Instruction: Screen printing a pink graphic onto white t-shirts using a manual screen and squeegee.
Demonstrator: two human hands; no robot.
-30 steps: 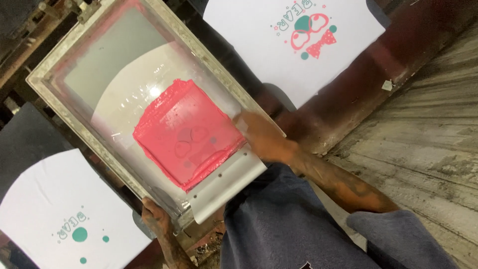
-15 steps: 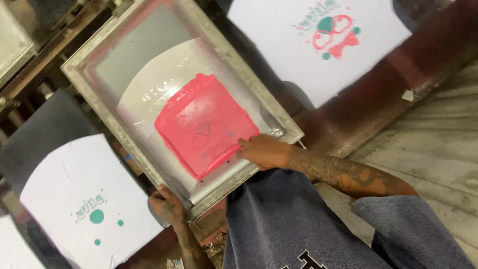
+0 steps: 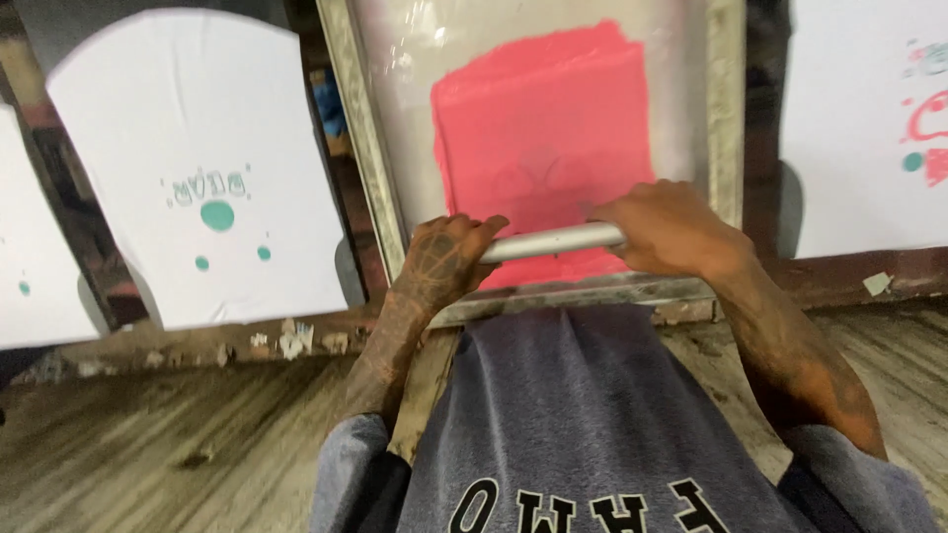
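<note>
Head view: both hands now on the squeegee at the near edge of the screen

Both hands grip one squeegee [image 3: 553,241], a pale grey bar lying across the near edge of the screen [image 3: 367,148]. The left hand [image 3: 439,262] is clenched round its left end, the right hand [image 3: 667,227] round its right end, fingers curled over the top.

That is the change: a second ago the right hand alone was at the screen's near edge while the left held the frame's corner from below, and the frame lay skewed across the view. Now it sits square to the person, and the bar rests at the near end of the pink ink [image 3: 543,128] (a faint outline shows through the middle of the ink). Judging by this, the bar is set for a stroke, or has just ended one; which, I cannot tell.

Beyond the screen's left edge lies a white sheet [image 3: 197,168] with teal dots and lettering. Past the right edge, another sheet [image 3: 859,118] carries teal and pink marks. Below runs a worn wooden floor [image 3: 178,444].
</note>
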